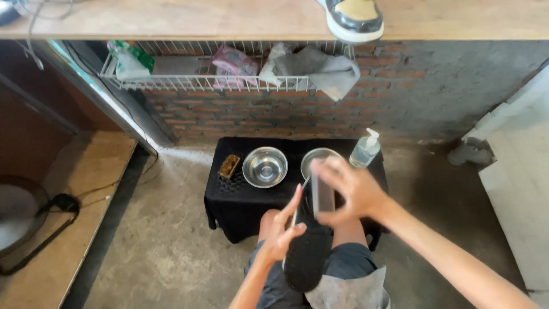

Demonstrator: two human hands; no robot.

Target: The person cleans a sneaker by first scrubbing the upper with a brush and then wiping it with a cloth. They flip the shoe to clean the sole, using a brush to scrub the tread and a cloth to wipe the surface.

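Observation:
My left hand (281,230) holds a shoe (309,252) over my lap, its dark sole turned up toward me. My right hand (350,190) is shut on a small grey brush (323,196) and presses it against the upper end of the shoe. Both hands are just in front of a low table under a black cloth (240,200). Two steel bowls stand on it: one (265,166) in the middle, the other (316,158) partly hidden behind my right hand.
A brown brush block (229,166) lies at the table's left end and a clear pump bottle (365,149) at its right. A wire rack (189,83) with bags and a grey cloth hangs on the brick wall. Another shoe (353,18) sits on the wooden shelf above.

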